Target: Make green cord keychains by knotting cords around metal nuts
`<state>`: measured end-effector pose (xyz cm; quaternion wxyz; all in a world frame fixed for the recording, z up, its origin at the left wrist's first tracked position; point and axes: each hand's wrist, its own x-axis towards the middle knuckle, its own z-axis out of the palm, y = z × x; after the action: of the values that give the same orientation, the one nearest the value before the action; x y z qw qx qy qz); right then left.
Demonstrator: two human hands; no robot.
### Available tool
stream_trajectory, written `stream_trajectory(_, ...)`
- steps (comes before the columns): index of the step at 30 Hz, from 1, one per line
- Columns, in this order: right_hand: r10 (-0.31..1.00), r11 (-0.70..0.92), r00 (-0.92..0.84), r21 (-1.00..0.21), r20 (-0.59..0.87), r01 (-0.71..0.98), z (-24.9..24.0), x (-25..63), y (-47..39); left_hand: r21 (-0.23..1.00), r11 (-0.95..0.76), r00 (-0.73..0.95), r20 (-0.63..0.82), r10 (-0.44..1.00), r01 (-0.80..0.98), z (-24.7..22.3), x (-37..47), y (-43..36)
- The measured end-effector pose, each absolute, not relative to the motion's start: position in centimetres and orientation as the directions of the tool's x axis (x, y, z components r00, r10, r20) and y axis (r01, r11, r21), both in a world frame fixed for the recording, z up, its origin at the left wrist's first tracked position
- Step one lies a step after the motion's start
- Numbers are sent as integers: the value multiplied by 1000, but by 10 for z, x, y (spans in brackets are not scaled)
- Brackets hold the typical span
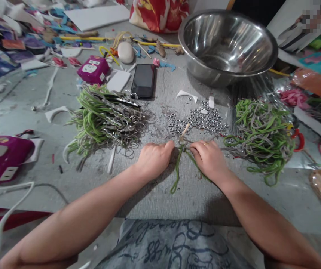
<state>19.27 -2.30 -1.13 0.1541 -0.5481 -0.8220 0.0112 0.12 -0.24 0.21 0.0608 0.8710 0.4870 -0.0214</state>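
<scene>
Two hands can be seen at the desk (149, 201), with one green cord (177, 170) set between them. The left hand (155, 160) is curled up like a fist, but whether anything is pinched in it cannot be told. The right hand (211, 158) is bent in too, and the top part of the cord is pinched by its fingertips. Two green strands of the cord are seen hanging toward the desk's near edge: one, with a loop at its end, is in the gap close to the left hand, and the other is partly hidden under the right hand. One small stick (185, 131) is seen just past the cord's top. Past that, many shiny beads (205, 119) are spread out, too many to be counted. Two heaps are seen: one green heap (93, 116) is piled past the left hand, and one mixed heap (267, 134), green and gray, is piled to the right of the right hand. Farther back, one phone (143, 80), one big bowl (205, 76), one pale stone (125, 52) and one red bag (160, 15) can be seen. Two purple boxes (21, 149) are placed at the left.
</scene>
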Motion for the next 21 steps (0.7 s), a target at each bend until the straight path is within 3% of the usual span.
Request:
stream_trajectory(8, 929, 369, -343, -275, 139, 888, -9, 189, -27, 166, -519, 533, -51, 844, 838, 5, 9, -10)
stream_trajectory(21, 949, 314, -301, -171, 96, 934, -5, 186, -27, 134, -485, 500, -123, 857, 864, 1, 11, -11)
